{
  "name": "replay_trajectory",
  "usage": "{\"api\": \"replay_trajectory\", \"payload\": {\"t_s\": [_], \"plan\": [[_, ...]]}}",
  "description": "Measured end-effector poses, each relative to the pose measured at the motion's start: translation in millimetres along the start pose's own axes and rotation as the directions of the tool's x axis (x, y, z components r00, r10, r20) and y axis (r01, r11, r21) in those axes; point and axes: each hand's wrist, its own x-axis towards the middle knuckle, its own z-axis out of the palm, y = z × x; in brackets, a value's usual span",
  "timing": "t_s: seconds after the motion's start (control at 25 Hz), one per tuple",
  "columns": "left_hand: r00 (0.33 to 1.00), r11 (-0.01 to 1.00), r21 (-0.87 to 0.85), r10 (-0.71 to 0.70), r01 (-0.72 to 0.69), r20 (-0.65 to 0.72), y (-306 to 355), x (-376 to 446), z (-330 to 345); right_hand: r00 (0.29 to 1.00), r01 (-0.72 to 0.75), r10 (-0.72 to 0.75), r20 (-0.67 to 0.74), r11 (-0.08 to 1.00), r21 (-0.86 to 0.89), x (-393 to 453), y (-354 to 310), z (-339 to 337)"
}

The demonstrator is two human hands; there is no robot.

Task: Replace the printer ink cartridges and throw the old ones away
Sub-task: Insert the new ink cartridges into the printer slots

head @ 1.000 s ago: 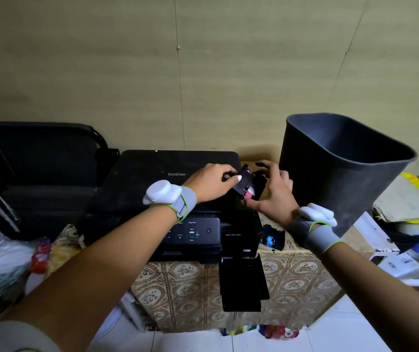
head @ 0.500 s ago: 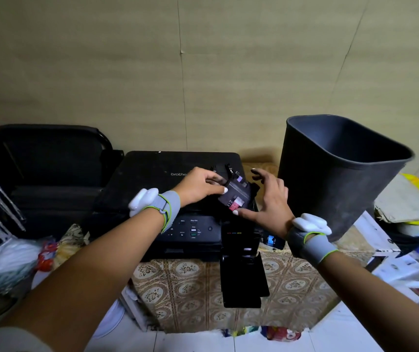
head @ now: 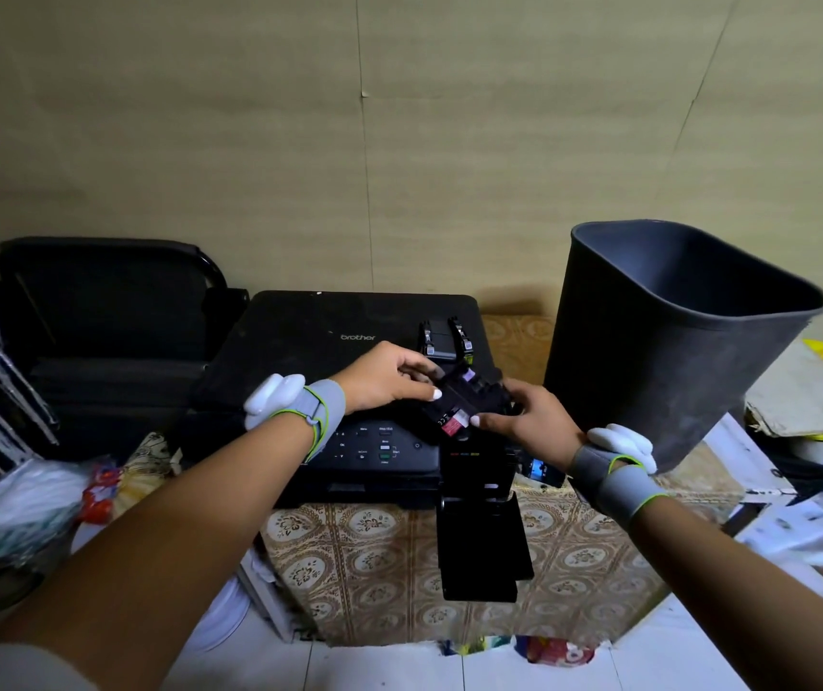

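A black ink cartridge with a magenta label is held between both hands above the front right of the black Brother printer. My left hand grips its left side and my right hand holds its right end, thumb on the label. Two more black cartridges stand on the printer's lid just behind my hands. The printer's cartridge door hangs open at the front right. A dark grey waste bin stands to the right of the printer.
The printer sits on a stand covered with a patterned cloth. A black chair is at the left, with plastic bags below it. Papers and boxes pile up at the right. A small blue-labelled item lies by my right wrist.
Both hands have drawn the magenta-labelled cartridge nearer and lower, over the printer's front right. My right thumb now rests on its label, and the two cartridges on the lid have come into view.
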Motion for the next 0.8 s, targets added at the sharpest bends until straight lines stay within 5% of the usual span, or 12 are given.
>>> {"api": "replay_trajectory", "payload": {"t_s": [0.56, 0.8], "plan": [[0.97, 0.978, 0.098, -0.198, 0.185, 0.142, -24.4, -6.0, 9.6, 0.929, -0.324, 0.263, 0.26, 0.918, 0.227, -10.9, 41.6, 23.6], [0.895, 0.924, -0.09, -0.33, 0.371, 0.299, -39.3, -10.8, 11.2, 0.984, -0.125, 0.113, 0.138, 0.989, 0.084, -19.9, 44.3, 23.3]]}}
